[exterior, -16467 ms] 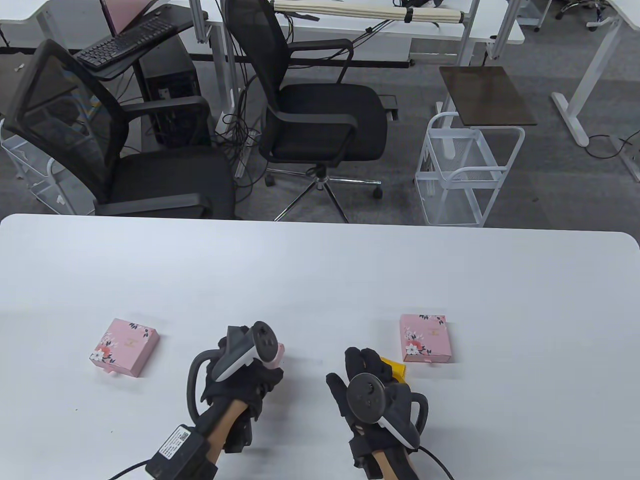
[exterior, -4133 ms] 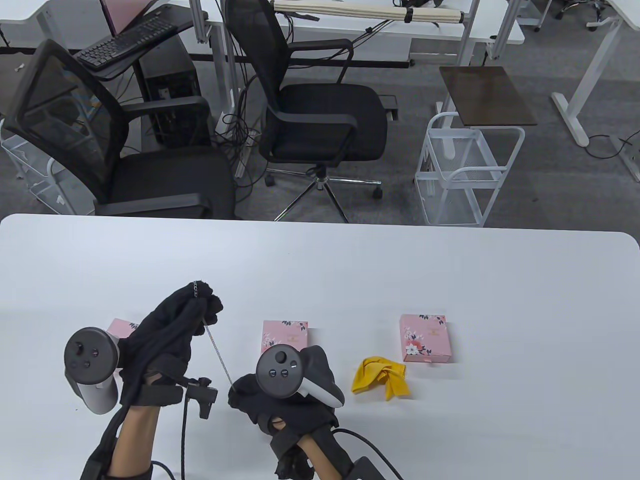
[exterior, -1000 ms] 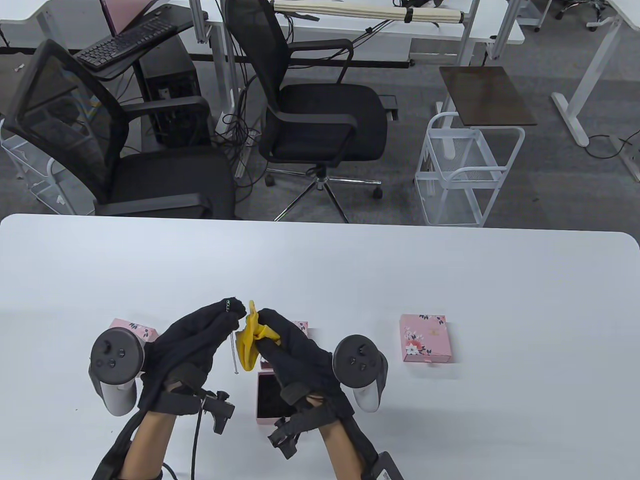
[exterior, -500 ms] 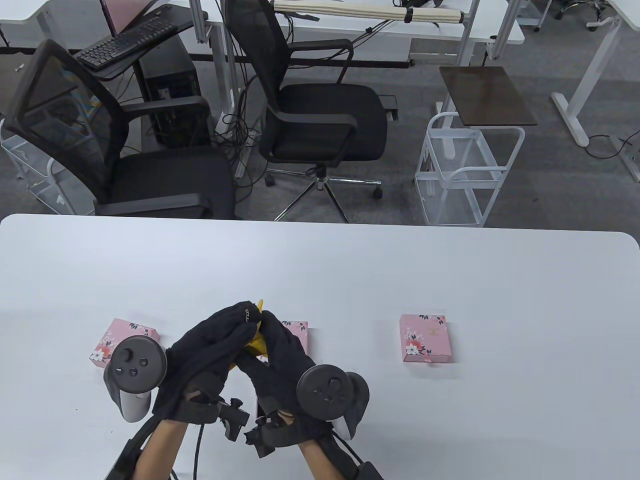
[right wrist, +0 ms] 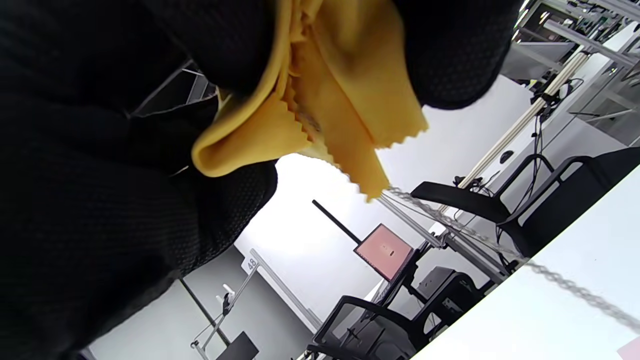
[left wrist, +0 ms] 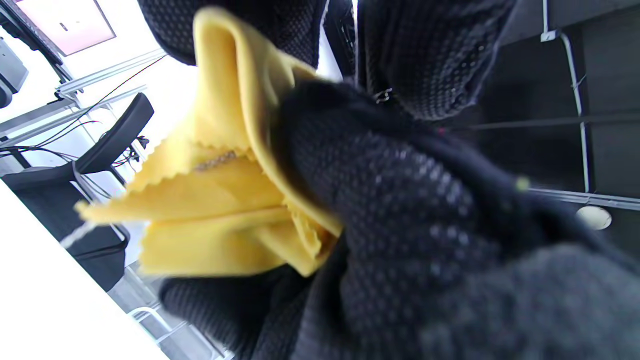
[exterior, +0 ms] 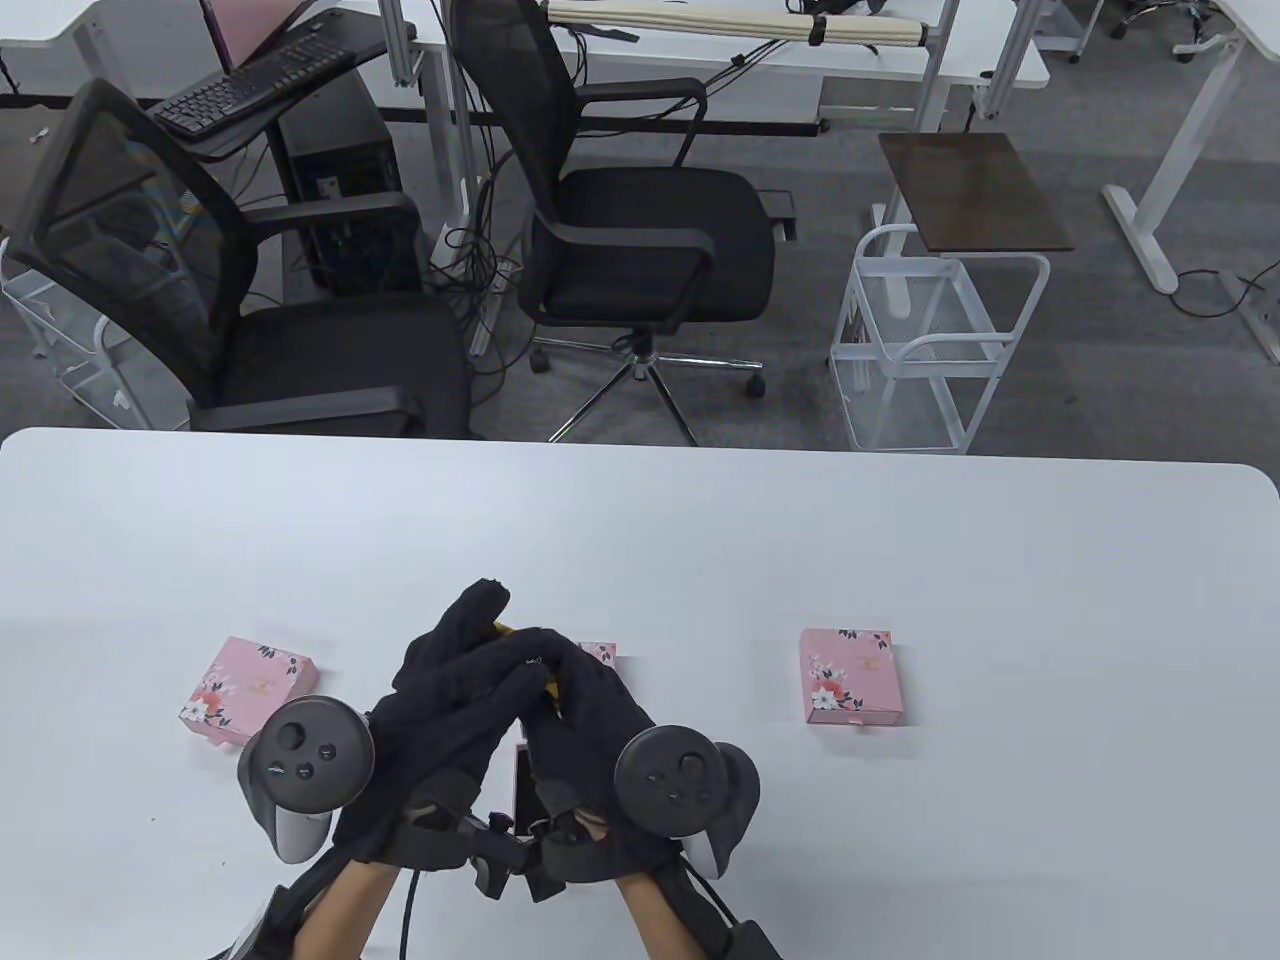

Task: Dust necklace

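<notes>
My two gloved hands are pressed together over the table's near middle. My left hand (exterior: 462, 650) pinches one end of the thin silver necklace; a clasp link shows between its fingertips (left wrist: 382, 95). My right hand (exterior: 560, 690) grips the yellow cloth (exterior: 551, 690) folded around the chain. In the left wrist view the cloth (left wrist: 220, 210) wraps a short stretch of the necklace (left wrist: 215, 161). In the right wrist view the cloth (right wrist: 330, 100) sits between my fingers and the chain (right wrist: 475, 232) hangs out of it toward the table. In the table view the chain is hidden.
Three pink floral boxes lie on the white table (exterior: 700, 530): one left (exterior: 245, 690), one right (exterior: 853, 677), one (exterior: 600, 655) half hidden behind my hands. An open dark-lined box tray (exterior: 522, 780) lies under my wrists. Office chairs stand beyond the far edge.
My hands have closed together and shifted slightly right. The cloth, open and visible a second ago, is now mostly covered by my fingers, and the hanging chain end is out of sight from above.
</notes>
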Demonstrator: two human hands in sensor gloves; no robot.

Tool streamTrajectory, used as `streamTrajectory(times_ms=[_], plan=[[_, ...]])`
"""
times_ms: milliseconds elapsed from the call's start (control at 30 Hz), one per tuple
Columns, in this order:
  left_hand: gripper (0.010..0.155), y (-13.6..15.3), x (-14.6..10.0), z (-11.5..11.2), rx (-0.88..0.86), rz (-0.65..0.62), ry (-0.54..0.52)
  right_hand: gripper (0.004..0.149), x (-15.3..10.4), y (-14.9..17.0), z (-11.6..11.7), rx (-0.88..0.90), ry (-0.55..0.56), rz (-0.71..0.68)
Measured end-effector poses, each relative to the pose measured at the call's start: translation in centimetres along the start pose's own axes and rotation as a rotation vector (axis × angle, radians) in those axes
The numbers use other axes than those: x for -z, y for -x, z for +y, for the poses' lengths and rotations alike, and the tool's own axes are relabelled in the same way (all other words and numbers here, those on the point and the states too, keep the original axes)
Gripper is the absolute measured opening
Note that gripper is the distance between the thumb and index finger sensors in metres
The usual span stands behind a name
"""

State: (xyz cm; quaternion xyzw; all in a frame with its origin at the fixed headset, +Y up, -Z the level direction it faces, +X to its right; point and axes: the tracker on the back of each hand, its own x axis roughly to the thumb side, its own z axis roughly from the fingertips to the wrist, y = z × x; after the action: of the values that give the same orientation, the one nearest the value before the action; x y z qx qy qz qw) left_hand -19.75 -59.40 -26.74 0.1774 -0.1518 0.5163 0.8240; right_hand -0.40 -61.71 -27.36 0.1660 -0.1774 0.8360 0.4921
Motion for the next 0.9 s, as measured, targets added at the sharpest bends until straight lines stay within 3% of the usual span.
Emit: streamTrajectory(times_ms=[233, 400, 600, 900], plan=[[0.037, -0.5, -0.1, 0.8, -0.07, -0.035, -0.027, 0.047, 0.0, -1.6, -0.5, -0.062, -0.064, -0.081], [0.037, -1.0, -0.2, 1.3, -0.038, -0.054, -0.031, 0.044, -0.2, -2.4, -0.4, -0.054, -0.019, -0.038], [0.037, -1.1, -0.1, 1.3, -0.001, -0.045, -0.002, 0.043, -1.7, -1.1, 1.0, -0.076, 0.018, -0.043], [0.037, -1.3, -0.2, 0.4, 0.015, -0.073, 0.014, 0.042, -3.1, 1.5, 1.4, -0.011, 0.064, -0.014]])
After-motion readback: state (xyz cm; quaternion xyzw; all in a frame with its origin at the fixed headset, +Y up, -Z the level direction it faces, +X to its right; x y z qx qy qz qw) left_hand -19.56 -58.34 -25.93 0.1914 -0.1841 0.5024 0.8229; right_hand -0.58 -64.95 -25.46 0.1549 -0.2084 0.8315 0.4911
